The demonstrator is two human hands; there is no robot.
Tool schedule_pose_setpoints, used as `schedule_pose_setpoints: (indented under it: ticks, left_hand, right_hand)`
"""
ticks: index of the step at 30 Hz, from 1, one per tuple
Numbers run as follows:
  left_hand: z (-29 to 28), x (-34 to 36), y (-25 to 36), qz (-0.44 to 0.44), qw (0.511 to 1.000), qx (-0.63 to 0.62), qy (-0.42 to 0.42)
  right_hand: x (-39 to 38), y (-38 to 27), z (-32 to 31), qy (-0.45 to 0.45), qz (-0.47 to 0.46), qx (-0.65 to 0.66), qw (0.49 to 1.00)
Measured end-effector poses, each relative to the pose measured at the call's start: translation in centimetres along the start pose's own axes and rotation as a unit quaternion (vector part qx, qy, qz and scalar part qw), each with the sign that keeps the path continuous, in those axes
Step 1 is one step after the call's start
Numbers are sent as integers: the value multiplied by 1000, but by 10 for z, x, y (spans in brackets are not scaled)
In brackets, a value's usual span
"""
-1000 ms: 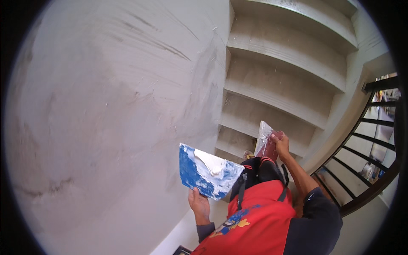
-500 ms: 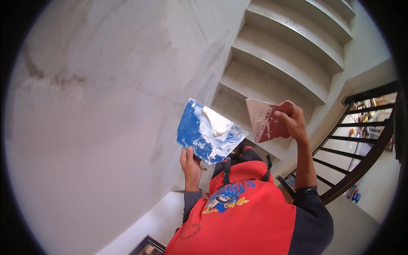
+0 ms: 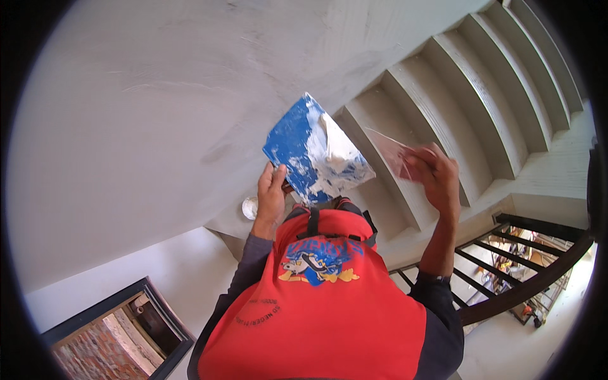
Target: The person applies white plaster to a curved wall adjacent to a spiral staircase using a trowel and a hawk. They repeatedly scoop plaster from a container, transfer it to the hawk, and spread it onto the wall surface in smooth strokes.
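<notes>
Left grip: the left hand (image 3: 271,196) grasped the blue board (image 3: 286,144) at its lower left edge, thumb up against the rim.
Blue board: it was tilted in front of the person's chest, one corner pointing up, its face smeared with white paste (image 3: 339,147).
White paste: the thickest lump sat right of the board's middle, with thinner streaks around it.
Right grip: the right hand (image 3: 438,177) was closed around the back of the reddish scraper (image 3: 391,154).
Reddish scraper: it was slanted and slightly blurred, its tip toward the upper left, just beside the board's right corner.
Clothing: a red top (image 3: 316,329) with a cartoon print and dark sleeves filled the lower middle.
Wall: the grey wall (image 3: 152,133), faintly streaked, rose at the left.
Stairs: grey steps (image 3: 437,82) curved toward the upper right.
Railing: a dark railing (image 3: 538,285) ran at the lower right.
Opening: a dark frame (image 3: 171,316) at the lower left showed brickwork (image 3: 95,351).
</notes>
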State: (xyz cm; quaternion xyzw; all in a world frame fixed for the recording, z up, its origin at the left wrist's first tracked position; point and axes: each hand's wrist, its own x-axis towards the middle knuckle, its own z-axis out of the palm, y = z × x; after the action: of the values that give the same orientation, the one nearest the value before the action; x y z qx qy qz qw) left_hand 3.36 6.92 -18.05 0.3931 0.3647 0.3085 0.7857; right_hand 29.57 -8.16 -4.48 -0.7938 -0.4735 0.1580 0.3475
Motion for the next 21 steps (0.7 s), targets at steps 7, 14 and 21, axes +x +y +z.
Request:
schedule_pose_setpoints:
  ticks: [7, 14, 21]
  left_hand:
    - [-1, 8, -6, 4, 1000, 14, -14]
    - [6, 9, 11, -18, 1000, 13, -9]
    - [17, 8, 25, -19, 999, 46, -5]
  right_hand:
    - [47, -25, 24, -96, -221, -173, 955]
    - [91, -13, 37, -114, -326, -193, 918]
    - [73, -11, 39, -133, -330, -203, 912]
